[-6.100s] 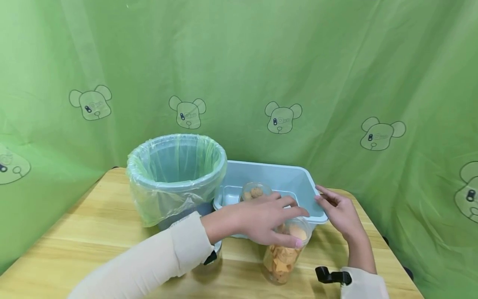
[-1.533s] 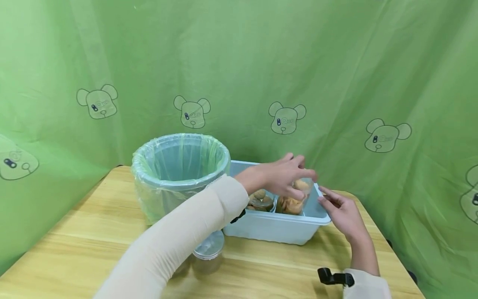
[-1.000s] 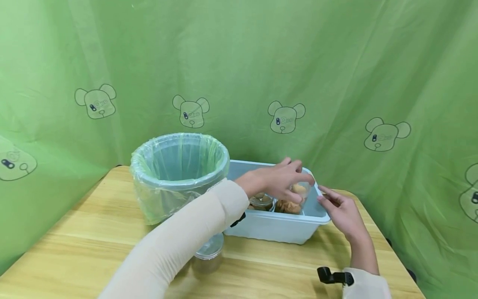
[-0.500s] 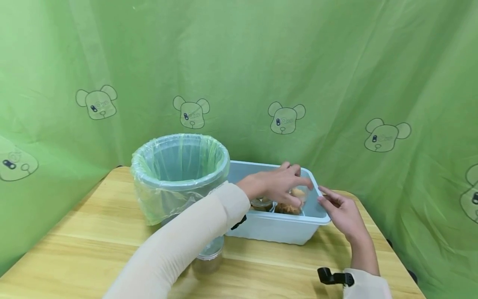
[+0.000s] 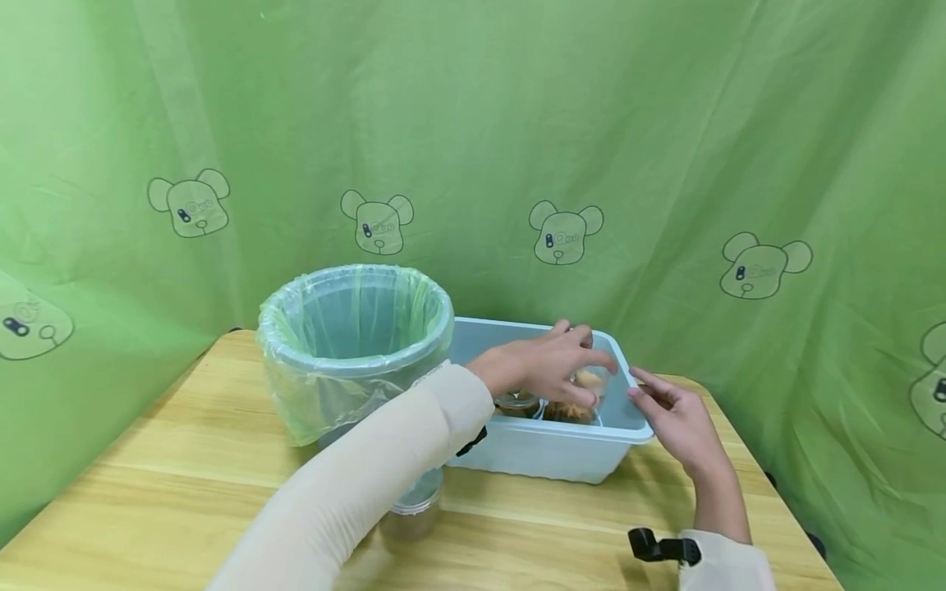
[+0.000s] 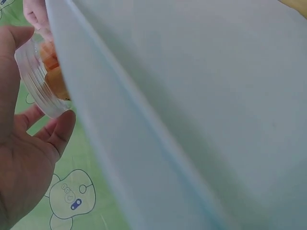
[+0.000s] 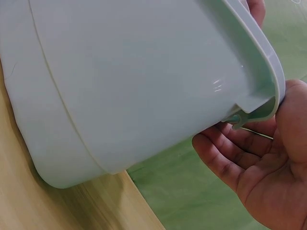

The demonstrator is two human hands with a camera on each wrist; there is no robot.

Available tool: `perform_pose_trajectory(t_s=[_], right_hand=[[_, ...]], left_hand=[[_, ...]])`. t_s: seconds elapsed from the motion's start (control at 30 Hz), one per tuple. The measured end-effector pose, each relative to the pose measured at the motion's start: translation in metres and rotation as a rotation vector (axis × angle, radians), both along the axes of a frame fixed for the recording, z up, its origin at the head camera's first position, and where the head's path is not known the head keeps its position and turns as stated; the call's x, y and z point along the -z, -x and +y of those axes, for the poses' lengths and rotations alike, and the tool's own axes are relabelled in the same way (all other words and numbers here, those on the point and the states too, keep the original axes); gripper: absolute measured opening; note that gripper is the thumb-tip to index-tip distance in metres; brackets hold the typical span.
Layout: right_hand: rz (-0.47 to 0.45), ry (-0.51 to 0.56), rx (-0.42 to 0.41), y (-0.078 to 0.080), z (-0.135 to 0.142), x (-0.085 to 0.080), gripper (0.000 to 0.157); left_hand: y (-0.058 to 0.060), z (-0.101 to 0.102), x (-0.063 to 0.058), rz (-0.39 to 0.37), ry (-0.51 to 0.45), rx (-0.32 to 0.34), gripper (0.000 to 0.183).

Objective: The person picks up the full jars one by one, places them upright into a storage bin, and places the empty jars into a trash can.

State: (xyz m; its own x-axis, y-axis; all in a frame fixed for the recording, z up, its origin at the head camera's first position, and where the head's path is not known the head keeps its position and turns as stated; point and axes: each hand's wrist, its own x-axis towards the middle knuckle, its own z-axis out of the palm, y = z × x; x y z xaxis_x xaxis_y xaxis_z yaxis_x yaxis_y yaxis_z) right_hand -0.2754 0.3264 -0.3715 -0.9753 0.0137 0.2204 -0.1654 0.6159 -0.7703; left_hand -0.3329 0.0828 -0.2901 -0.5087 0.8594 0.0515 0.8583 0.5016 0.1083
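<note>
Down inside the light blue plastic basin, my left hand grips a clear jar of orange snack pieces by its top. The left wrist view has the thumb and fingers round that jar's clear rim, partly hidden by the basin wall. My right hand pinches the basin's right rim; from the right wrist view its fingers curl under the lip. Beside the gripped jar, a second clear jar with brown contents stands in the basin, half covered by the left hand.
A bin lined with a thin green bag stands left of the basin. Closer to me, a clear lidded jar sits on the wooden table, partly behind the left sleeve. A green curtain hangs behind.
The left hand has carried the jar of orange snacks from the table in front into the basin, then lowered it there. The right hand stays at the rim.
</note>
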Motion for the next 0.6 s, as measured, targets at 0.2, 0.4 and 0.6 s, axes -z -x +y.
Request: perform_pose_trajectory(t_s=[0.2, 0.4, 0.6], right_hand=[[-0.007, -0.002, 0.0, 0.0, 0.0002, 0.0003, 0.057], [-0.005, -0.004, 0.002, -0.0003, -0.0001, -0.0001, 0.057], [0.013, 0.006, -0.003, -0.0001, -0.0002, 0.0004, 0.056]], left_hand=[[-0.0012, 0.0019, -0.0007, 0.003, 0.012, -0.014, 0.056], [-0.0051, 0.0027, -0.0044, 0.021, 0.055, -0.029, 0.058], [-0.0081, 0.0016, -0.0074, 0.027, 0.087, -0.051, 0.06]])
